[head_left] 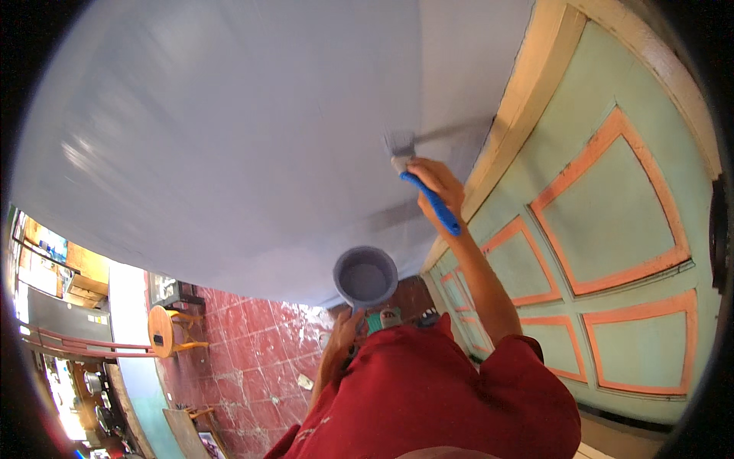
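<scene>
My right hand (437,187) is closed round a paintbrush (442,213) with a blue handle. Its bristles are on or very close to the grey-lavender wall (252,145), left of the wooden door frame. Low in front of my body, my left hand (343,335) grips the handle of a round grey dipper (336,277). Grey-lavender paint (367,278) lies inside it. Part of the left hand's fingers is hidden. A darker painted area of the wall meets a paler strip (466,61) beside the frame.
A pale green door (612,206) with orange-edged panels stands to the right, within a cream frame (527,84). Red floor tiles (252,344) with white splashes lie below left. Farther left are a round wooden stool (161,330) and a board (183,434).
</scene>
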The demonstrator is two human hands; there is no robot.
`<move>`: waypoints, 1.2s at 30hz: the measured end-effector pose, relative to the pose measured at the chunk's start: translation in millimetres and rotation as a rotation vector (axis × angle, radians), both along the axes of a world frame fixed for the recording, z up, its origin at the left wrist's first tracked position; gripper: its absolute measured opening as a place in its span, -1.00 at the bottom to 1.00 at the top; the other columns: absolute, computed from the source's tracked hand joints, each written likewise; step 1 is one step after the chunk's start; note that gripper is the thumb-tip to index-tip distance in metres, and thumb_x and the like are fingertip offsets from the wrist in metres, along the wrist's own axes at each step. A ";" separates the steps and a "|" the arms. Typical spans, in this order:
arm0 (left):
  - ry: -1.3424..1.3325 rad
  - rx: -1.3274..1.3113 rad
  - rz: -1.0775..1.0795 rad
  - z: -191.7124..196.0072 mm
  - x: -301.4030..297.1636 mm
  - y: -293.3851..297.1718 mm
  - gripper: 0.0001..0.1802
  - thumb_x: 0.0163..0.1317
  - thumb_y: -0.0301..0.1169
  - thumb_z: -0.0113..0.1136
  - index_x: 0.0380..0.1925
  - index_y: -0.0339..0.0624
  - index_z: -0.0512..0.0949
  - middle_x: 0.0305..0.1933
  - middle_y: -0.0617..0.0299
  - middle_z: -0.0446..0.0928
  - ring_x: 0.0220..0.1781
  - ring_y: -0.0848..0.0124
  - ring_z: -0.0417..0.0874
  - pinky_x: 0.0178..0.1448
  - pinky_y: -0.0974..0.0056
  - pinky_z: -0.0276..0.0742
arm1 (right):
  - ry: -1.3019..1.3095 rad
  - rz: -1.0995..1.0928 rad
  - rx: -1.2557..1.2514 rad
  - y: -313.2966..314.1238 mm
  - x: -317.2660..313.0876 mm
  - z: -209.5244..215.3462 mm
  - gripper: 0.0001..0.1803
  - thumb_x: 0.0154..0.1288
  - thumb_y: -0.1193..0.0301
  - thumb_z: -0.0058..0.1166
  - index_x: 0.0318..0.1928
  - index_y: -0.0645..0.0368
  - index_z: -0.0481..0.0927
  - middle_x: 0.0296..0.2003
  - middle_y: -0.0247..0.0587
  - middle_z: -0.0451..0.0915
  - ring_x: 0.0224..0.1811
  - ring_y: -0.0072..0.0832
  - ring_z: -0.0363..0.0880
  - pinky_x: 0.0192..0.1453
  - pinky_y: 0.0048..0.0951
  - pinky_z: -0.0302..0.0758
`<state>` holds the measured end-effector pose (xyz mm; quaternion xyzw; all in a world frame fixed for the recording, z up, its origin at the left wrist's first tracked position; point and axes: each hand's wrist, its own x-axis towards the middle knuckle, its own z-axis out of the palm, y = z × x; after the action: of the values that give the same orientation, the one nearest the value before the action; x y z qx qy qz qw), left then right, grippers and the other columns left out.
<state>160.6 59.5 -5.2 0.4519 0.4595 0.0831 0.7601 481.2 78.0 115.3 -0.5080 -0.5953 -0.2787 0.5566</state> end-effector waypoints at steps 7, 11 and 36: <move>-0.052 -0.022 -0.037 11.1 5.7 8.5 -0.75 0.46 -0.23 -0.07 -0.31 -0.17 0.38 -0.64 0.30 0.31 -0.70 0.54 0.24 -0.65 0.39 0.07 | 0.093 0.028 -0.313 -38.3 -2.9 -95.9 -0.58 -0.02 0.79 0.18 -0.11 0.16 0.62 -0.16 -0.16 0.67 -0.14 -0.19 0.68 -0.09 -0.34 0.64; -0.063 0.007 -0.074 22.6 8.4 6.5 -0.74 0.47 -0.22 -0.09 -0.31 -0.18 0.38 -0.63 0.31 0.30 -0.70 0.56 0.22 -0.64 0.41 0.06 | 0.165 0.074 -0.420 -64.9 2.3 -102.3 -0.66 0.05 0.70 0.26 -0.11 0.21 0.63 -0.19 -0.12 0.69 -0.15 -0.23 0.70 -0.10 -0.35 0.64; 0.211 -0.006 -0.354 24.3 3.4 -11.0 -0.52 0.26 -0.37 0.19 0.17 -0.26 0.43 0.17 -0.18 0.41 0.16 -0.04 0.47 0.17 0.03 0.43 | 0.318 0.312 -1.059 -57.6 -79.0 -95.1 -0.74 0.15 0.23 0.33 -0.25 0.13 0.70 -0.30 -0.11 0.71 -0.24 -0.09 0.64 -0.02 -0.16 0.48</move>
<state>164.0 48.5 19.0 0.5297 0.4503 -0.1011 0.7117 402.2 20.4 20.2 -0.6592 -0.6307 0.2226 0.3437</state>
